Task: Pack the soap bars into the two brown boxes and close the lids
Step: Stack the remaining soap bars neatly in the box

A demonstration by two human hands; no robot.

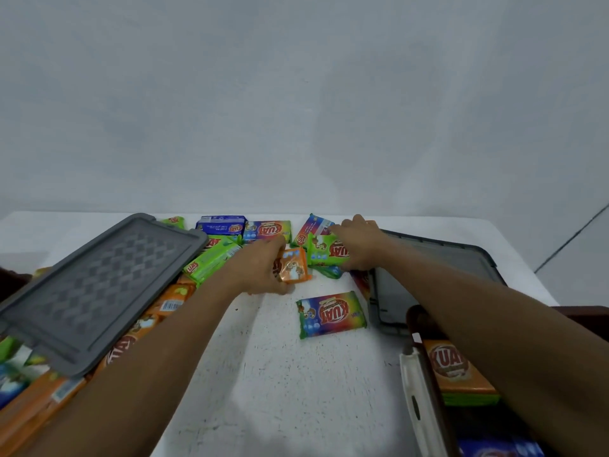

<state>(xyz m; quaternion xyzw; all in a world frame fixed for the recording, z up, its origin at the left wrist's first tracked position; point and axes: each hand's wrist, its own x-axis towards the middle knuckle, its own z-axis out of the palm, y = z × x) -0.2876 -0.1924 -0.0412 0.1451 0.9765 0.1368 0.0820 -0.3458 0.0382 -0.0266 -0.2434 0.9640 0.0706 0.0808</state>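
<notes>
Wrapped soap bars lie scattered on the white table. My left hand grips an orange soap bar near the table's middle. My right hand is closed on a green soap bar just to its right. A rainbow-wrapped bar lies alone nearer to me. The left brown box holds several orange bars under its raised grey lid. The right brown box shows an orange bar inside, with its grey lid lying open behind it.
At the far edge lie a blue bar, a rainbow bar and a red-blue bar. Green bars rest beside the left lid. A pale wall rises behind the table.
</notes>
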